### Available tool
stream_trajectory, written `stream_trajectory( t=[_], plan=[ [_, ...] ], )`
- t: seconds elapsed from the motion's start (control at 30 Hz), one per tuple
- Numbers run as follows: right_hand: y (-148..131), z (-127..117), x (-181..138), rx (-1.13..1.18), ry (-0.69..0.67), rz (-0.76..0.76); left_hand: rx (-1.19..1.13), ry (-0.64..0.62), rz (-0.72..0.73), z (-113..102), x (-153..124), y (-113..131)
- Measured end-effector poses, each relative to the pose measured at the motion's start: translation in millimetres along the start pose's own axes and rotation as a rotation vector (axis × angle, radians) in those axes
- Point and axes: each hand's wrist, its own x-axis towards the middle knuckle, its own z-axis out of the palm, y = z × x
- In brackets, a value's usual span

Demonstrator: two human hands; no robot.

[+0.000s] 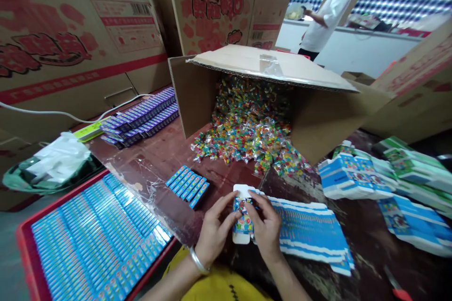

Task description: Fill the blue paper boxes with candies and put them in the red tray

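Note:
My left hand [214, 230] and my right hand [265, 226] together pinch a small blue and white carton [242, 220] near the table's front edge, its white end flaps open at top and bottom. A silver bangle sits on my left wrist. Just behind the carton lies a spill of small colourful wrapped candies [247, 138] pouring from a big cardboard box [318, 117] tipped on its side. A fanned row of flat blue cartons [310, 230] lies right of my right hand. A few filled blue boxes [188, 186] lie left of my hands.
A red tray [24, 249] packed with blue boxes sits at front left. Purple boxes [141, 115] line the back left, near a green bag [42, 174]. Stacks of folded cartons [356, 176] lie at right. Printed cardboard boxes wall the back. A person in a white shirt [330, 11] stands far off.

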Motion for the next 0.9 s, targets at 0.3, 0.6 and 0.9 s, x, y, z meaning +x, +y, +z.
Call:
stream_trajectory(
  t=[0.3,0.6,0.9],
  plan=[
    [-8.2,-8.1,9.2,0.094,-0.11,-0.007,-0.101,-0.183,-0.014,-3.3,5.0,11.2],
    [-16.7,-15.5,20.5,0.172,-0.271,0.121,-0.084,-0.045,-0.031,-4.4,2.4,12.7],
    [-20.1,-19.9,23.8,0.137,-0.333,-0.013,-0.156,-0.086,-0.087,-7.5,8.1,17.4]
  ],
)
